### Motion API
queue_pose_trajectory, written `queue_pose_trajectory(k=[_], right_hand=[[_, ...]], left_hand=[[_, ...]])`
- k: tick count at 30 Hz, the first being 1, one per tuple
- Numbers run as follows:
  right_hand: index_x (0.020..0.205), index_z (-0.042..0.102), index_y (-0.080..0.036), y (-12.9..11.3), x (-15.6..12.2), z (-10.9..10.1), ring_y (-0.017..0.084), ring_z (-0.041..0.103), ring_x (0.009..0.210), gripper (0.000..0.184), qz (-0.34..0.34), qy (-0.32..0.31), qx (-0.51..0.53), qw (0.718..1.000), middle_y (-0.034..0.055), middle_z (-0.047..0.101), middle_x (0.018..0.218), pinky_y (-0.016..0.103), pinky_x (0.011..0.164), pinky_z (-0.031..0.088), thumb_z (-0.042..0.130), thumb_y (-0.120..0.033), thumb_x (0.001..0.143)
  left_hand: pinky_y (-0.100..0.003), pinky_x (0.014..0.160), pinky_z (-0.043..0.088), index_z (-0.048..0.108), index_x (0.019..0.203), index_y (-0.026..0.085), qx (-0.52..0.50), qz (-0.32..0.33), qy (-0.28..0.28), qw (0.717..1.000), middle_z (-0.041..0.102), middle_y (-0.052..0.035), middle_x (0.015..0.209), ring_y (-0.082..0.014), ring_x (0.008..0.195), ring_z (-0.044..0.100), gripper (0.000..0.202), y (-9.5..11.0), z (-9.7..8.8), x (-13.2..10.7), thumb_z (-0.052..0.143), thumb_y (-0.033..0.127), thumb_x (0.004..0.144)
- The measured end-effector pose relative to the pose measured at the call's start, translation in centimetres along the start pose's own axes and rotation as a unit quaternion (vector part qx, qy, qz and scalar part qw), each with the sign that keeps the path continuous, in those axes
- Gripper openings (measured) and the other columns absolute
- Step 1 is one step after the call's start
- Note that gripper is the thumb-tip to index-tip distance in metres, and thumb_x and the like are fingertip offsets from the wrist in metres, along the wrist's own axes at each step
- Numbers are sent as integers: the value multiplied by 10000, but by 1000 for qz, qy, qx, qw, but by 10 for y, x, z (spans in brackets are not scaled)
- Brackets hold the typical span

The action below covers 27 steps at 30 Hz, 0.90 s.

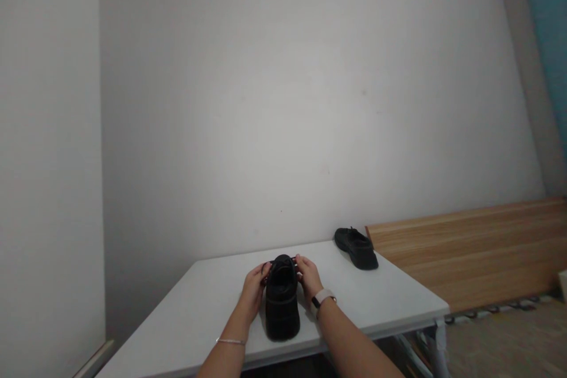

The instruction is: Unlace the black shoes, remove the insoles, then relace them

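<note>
A black shoe [282,301] stands on the white table [199,301], its heel toward me. My left hand [254,286] is on the shoe's left side and my right hand [309,276] on its right, both up near the tongue. The fingers of each hand are pinched on what look like the black laces. My right wrist carries a pale watch, my left forearm a thin bracelet. A second black shoe [357,247] lies at the table's far right corner, apart from both hands.
A bare white wall rises right behind the table, and another closes in on the left. A long wooden board [469,254] leans low against the wall on the right, beyond the table's edge. Floor shows at the lower right.
</note>
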State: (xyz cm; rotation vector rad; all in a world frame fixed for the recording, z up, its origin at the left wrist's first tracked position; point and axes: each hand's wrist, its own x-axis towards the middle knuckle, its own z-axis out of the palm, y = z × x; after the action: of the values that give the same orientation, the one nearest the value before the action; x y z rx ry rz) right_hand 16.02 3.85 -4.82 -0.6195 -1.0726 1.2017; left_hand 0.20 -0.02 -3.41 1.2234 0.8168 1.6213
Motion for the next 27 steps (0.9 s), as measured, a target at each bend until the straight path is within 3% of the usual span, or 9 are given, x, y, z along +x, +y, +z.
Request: queue_pose_trajectory(k=[3,10,14,21,24,27], right_hand=[[723,614,-151,-1,-2,1,114,546,580,420,-3,7,2,1000,-26,589,653,230,518,394,670,-557,813],[847,614,-128,2,2,-2,103,588,639,199,-1,13,-34,999,-15,615,777,246,595,508,610,-306,937],[871,616,-133,2,4,-6,107,595,669,207,-17,53,-51,997,-1,623,823,245,598,513,582,-319,955],[862,635,-123,2,6,-9,139,627,736,190,-35,44,-89,994,-2,641,834,291,673,536,639,-305,917],[852,632,-131,2,7,-12,142,631,759,202,-48,69,-84,993,5,649,850,304,705,535,621,-318,928],[840,632,-136,2,6,-10,144,634,770,219,-61,67,-74,993,7,655,850,314,725,534,610,-333,934]], left_hand=[[-342,758,501,779,851,128,-2,-1,-4,1000,757,-110,826,-253,787,677,500,-1,-1,1,849,532,563],[-326,768,487,778,854,145,4,0,13,1000,762,-109,863,-237,801,671,480,-7,-6,3,861,508,550],[-296,722,466,776,805,154,10,-2,38,999,751,-94,843,-224,791,658,449,-7,-8,3,850,514,548],[-305,748,443,769,781,159,17,-13,50,998,738,-75,826,-219,795,644,439,-7,-12,3,862,498,519],[-304,775,427,765,813,184,13,-4,89,996,738,-70,916,-224,887,634,482,-7,-15,3,843,549,508],[-306,776,428,768,844,187,14,-9,84,996,739,-77,959,-232,909,636,498,-6,-13,2,844,553,515]])
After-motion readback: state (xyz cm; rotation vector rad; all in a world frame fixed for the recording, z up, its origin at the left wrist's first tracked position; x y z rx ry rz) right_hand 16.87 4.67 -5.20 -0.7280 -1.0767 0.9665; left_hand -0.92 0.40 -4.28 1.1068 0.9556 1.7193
